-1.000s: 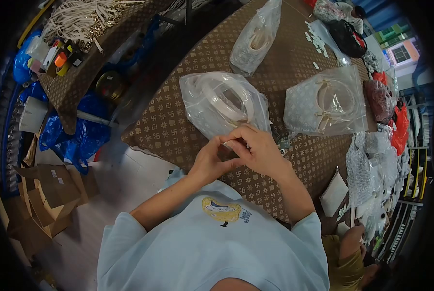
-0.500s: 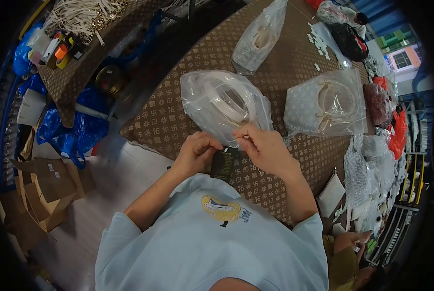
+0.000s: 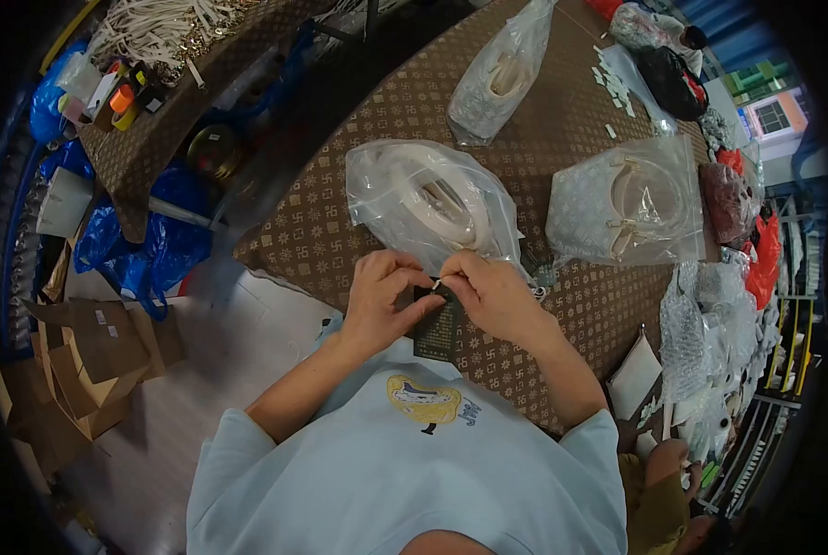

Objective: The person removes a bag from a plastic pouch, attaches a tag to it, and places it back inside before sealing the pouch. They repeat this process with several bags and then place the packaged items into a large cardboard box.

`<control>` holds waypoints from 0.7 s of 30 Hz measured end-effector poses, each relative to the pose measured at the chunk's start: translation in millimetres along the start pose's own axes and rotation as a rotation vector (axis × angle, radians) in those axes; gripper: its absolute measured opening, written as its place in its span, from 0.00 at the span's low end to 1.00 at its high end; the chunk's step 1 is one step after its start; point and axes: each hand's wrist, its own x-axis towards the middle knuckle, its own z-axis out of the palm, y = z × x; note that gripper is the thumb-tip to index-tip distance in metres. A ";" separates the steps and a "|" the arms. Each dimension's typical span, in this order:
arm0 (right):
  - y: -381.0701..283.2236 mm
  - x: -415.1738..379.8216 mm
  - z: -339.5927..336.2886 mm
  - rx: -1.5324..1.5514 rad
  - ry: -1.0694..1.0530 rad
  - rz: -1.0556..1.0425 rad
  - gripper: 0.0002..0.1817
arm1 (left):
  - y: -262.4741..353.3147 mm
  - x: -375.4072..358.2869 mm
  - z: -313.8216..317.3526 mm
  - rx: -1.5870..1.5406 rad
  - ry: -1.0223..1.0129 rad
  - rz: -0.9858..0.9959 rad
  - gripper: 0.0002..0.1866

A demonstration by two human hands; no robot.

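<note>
A dark green tag (image 3: 435, 335) with fine printing hangs at the near edge of the table, in the fingers of my left hand (image 3: 382, 301). My right hand (image 3: 493, 294) pinches a small white piece at the tag's top, perhaps its string end; the fingertips of both hands almost meet there. Just beyond them lies a handbag (image 3: 432, 199) with pale looped handles, inside a clear plastic bag. To its right is another plastic-wrapped handbag (image 3: 622, 203). A third wrapped bag (image 3: 495, 83) stands farther back.
The brown patterned tablecloth (image 3: 289, 222) covers the table. Small white pieces (image 3: 615, 83) lie scattered at the far right. Bubble wrap (image 3: 680, 328) and red plastic bags line the right side, with part of another person (image 3: 659, 499) below. Cardboard boxes (image 3: 99, 351) stand on the floor at left.
My right hand has come in to the left and slightly down, closing the gap to my left hand at the tag's top. The left hand has shifted slightly right with the tag.
</note>
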 end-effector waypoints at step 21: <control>-7.0 -3.7 -5.0 -0.094 0.068 -0.023 0.06 | -2.7 -2.5 2.1 -0.691 -0.152 -0.449 0.05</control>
